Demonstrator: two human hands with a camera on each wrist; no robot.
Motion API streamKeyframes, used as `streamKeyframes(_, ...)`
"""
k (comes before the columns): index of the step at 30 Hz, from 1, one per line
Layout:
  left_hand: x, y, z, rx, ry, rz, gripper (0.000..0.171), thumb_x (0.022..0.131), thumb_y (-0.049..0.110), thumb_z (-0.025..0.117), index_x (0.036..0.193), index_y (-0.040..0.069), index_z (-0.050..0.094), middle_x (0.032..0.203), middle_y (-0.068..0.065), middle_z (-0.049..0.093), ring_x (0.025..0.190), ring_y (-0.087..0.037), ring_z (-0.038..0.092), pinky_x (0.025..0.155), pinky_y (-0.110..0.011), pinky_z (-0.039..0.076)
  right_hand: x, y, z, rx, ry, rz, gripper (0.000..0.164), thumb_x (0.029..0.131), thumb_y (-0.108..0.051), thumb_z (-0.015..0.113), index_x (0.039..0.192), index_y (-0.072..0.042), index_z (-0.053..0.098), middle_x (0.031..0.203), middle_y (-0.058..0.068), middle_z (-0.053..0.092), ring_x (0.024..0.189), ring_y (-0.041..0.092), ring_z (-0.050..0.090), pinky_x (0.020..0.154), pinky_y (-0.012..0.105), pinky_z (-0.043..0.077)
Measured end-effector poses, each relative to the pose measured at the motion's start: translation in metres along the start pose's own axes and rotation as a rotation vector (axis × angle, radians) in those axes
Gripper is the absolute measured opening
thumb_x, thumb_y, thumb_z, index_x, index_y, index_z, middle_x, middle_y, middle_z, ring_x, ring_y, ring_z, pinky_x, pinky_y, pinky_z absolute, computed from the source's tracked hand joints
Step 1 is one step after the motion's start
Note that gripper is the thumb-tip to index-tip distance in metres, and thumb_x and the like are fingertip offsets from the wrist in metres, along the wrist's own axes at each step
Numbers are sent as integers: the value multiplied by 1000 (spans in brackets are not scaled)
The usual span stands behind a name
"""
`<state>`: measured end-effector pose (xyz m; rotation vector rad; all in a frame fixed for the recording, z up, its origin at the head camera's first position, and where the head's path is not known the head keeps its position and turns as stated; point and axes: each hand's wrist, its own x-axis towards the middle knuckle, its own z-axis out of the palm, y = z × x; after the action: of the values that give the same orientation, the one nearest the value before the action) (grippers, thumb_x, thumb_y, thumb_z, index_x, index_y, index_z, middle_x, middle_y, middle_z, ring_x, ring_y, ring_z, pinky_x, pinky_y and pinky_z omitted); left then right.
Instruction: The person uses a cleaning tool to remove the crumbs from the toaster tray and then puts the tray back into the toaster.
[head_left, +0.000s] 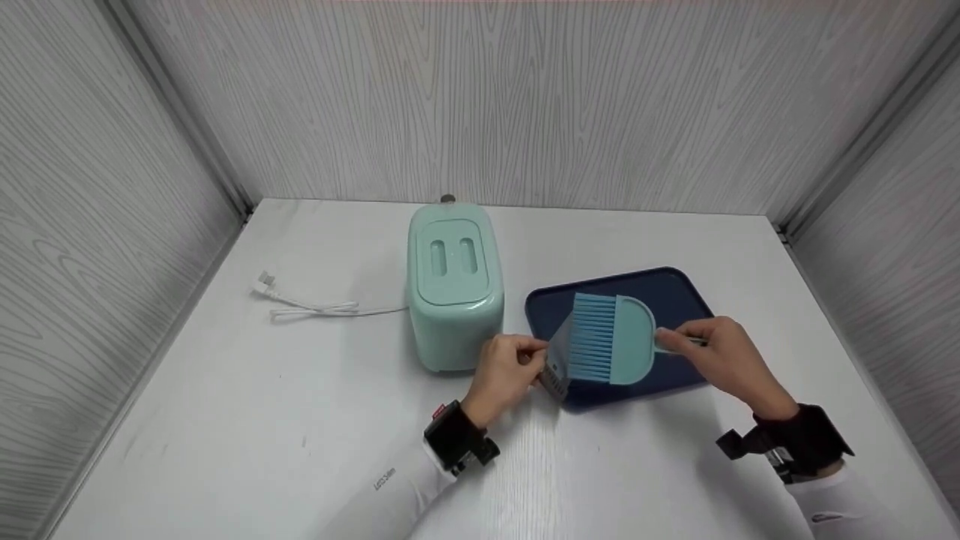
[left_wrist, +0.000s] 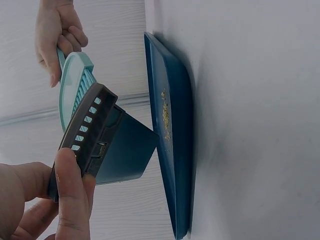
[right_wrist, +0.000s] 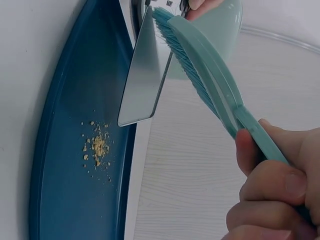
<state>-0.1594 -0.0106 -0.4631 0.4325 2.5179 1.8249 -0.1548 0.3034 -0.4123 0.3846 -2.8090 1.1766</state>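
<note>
My left hand point(head_left: 508, 373) pinches the slotted dark end of a toaster crumb tray point(left_wrist: 125, 150), a shiny metal plate tilted over the blue serving tray point(head_left: 664, 283). In the right wrist view the plate's far corner hangs over the serving tray's rim. My right hand point(head_left: 724, 360) grips the thin handle of a mint-green hand brush point(head_left: 634, 341). The brush's blue bristles point(right_wrist: 185, 65) lie against the plate near its slotted end. Yellowish crumbs point(right_wrist: 99, 146) are scattered in a small heap on the serving tray's floor.
A mint-green toaster point(head_left: 457, 330) with a lid over its top stands just left of the serving tray, close to my left hand. Its white cord point(head_left: 322, 309) and plug point(head_left: 264, 283) lie on the white table to the left. Wood-grain panels point(head_left: 480, 105) enclose the table.
</note>
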Motion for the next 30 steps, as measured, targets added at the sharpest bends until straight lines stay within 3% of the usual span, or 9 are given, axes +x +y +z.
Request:
streamKeyframes(5, -1, 0, 0, 5, -5, 4, 18, 91, 3, 63, 104, -5, 73, 83, -7, 72, 57, -8, 63, 50, -23, 55, -1, -1, 2, -55, -13, -35, 27, 95, -39, 63, 86, -18, 78, 85, -1, 73, 69, 13, 55, 66, 22, 42)
streamKeyframes(13, -1, 0, 0, 2, -6, -12, 18, 91, 3, 64, 105, -4, 73, 82, -4, 71, 58, -7, 63, 50, -22, 55, -2, -2, 3, -96, 0, -63, 27, 94, -36, 65, 85, -14, 78, 78, -4, 70, 63, 12, 49, 61, 22, 37)
streamKeyframes(19, -1, 0, 0, 1, -8, -10, 18, 91, 3, 64, 105, -4, 74, 82, -4, 71, 58, -7, 63, 50, -23, 55, -1, -1, 2, -119, 25, -54, 26, 93, -38, 66, 83, -17, 77, 76, -3, 69, 60, 11, 47, 59, 23, 36)
streamKeyframes(30, -1, 1, 0, 25, -2, 7, 18, 91, 3, 64, 104, -3, 74, 82, -5, 72, 55, -5, 61, 49, -23, 54, 4, 7, -1, -145, 76, -55, 28, 93, -35, 68, 84, -11, 77, 70, -1, 67, 54, 10, 45, 55, 23, 34)
